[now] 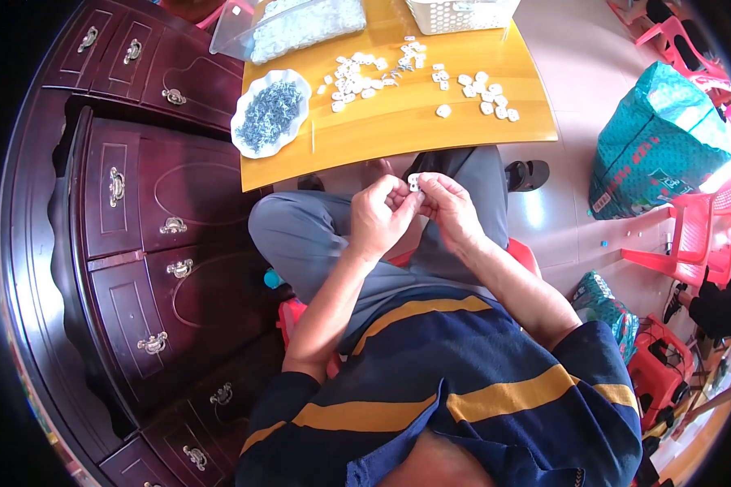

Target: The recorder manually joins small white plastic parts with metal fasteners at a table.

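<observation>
Over my lap, just off the table's near edge, both hands meet at a small white plastic piece (414, 182) with dark spots like holes. My left hand (379, 214) is closed, thumb and fingers pinching it from the left. My right hand (452, 213) pinches it from the right, with thumb and forefinger together. Any smaller part between the fingertips is hidden. Ahead on the wooden table (382, 134) lie a loose cluster of similar white pieces (352, 81) and another group (487, 93) to the right. A scalloped white dish (303, 85) at the left holds many small grey metal-looking bits (270, 116).
A clear bin (234, 45) of whitish pieces and a white perforated basket (463, 18) stand at the table's far side. Dark red wooden drawers (162, 178) close in on my left. To the right are a large teal bag (654, 150) and red plastic stools (690, 239).
</observation>
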Tool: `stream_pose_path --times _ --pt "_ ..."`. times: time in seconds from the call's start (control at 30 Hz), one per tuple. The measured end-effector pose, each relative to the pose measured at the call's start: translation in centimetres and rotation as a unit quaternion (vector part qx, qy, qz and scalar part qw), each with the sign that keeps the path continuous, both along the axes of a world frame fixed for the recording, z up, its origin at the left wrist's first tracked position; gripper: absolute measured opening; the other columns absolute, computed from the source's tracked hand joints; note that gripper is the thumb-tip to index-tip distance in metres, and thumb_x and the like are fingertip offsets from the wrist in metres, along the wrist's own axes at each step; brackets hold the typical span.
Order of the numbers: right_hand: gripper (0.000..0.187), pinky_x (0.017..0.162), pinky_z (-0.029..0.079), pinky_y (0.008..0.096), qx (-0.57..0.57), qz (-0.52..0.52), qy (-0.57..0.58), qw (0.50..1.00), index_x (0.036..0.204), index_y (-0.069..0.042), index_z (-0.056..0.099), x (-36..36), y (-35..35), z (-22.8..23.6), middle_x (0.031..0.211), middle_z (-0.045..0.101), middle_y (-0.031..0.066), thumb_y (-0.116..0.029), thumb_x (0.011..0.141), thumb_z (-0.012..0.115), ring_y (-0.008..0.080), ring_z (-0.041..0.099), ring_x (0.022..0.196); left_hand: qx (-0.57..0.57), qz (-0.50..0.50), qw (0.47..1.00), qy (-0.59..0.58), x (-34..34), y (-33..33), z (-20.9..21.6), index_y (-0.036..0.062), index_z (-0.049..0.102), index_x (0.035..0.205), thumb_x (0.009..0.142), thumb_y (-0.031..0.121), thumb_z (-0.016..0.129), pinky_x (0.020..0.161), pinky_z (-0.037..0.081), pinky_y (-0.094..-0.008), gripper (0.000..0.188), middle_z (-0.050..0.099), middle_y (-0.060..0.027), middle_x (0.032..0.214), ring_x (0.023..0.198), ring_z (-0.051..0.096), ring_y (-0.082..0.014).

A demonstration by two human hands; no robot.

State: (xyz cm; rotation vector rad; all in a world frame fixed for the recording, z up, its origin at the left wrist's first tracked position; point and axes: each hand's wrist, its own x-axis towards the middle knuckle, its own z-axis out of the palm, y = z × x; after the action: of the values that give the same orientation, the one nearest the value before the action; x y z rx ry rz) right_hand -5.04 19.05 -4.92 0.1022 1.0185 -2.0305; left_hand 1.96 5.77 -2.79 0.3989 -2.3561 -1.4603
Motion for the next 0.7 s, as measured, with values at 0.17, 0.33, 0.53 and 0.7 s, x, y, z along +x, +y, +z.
stream_pose_path --times 0.17,0.33,0.53,0.7 --pt "0.019 0.078 0.053 0.0255 0.004 -0.01 -0.002 1.0 0.106 -0.007 0.07 0.0 -0.1 0.3 0.09 0.071 -0.0004 -0.023 0.1 0.061 0.0085 0.066 0.081 0.076 -0.01 0.997 -0.026 -0.2 0.2 -1.5 -0.0017 0.064 0.084 0.093 0.003 0.067 0.055 0.051 -0.0218 0.01 0.068 -0.0031 0.072 0.062 0.065 -0.0064" --pt "0.019 0.076 0.053 0.0246 0.01 -0.004 0.007 1.0 0.106 -0.005 0.07 -0.4 0.2 0.7 0.087 0.07 -0.0006 -0.021 0.099 0.062 0.0074 0.063 0.076 0.144 -0.002 0.99 -0.011 -0.3 0.1 -1.2 -0.002 0.064 0.08 0.088 0.005 0.07 0.053 0.045 -0.0249 0.012 0.063 -0.0028 0.063 0.057 0.057 -0.0053" --pt "0.017 0.062 0.052 0.0249 0.032 -0.053 0.007 0.998 0.103 -0.001 0.07 0.0 -0.4 1.0 0.077 0.065 0.0023 -0.016 0.098 0.064 0.0109 0.061 0.067 0.152 0.028 0.988 -0.016 -0.2 0.6 -1.5 -0.0013 0.065 0.081 0.088 0.005 0.07 0.055 0.045 -0.024 0.01 0.065 -0.0018 0.065 0.06 0.058 -0.0044" --pt "0.017 0.061 0.052 0.0256 0.029 -0.079 -0.008 0.996 0.103 -0.001 0.07 0.1 -0.4 1.1 0.076 0.064 0.0028 -0.016 0.098 0.064 0.0114 0.06 0.064 0.194 0.038 0.98 0.0 -0.1 1.7 -1.3 -0.0015 0.066 0.084 0.09 0.003 0.068 0.06 0.049 -0.0228 0.008 0.07 -0.0034 0.072 0.066 0.063 -0.0057"
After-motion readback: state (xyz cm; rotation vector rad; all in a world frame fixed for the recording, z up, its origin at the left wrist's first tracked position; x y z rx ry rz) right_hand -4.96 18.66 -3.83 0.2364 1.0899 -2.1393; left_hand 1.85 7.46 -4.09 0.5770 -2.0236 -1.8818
